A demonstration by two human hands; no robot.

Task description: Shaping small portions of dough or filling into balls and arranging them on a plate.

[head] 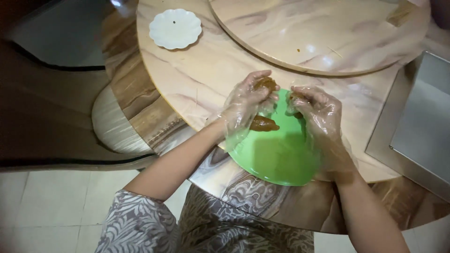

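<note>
Three brown food pieces: left hand (244, 105) fingers grip one (265, 84), right hand (321, 110) fingers another (295, 97), third (263, 123) on green plate (281, 157)

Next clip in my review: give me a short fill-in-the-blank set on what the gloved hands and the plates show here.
1. Both hands wear clear plastic ____.
2. The left hand holds a sticky brown food piece above a plastic plate coloured ____.
3. Another brown food piece lies ____ that plate.
4. The scalloped white plate sits on the marble-patterned round ____.

Missing words: gloves; green; on; table
</note>
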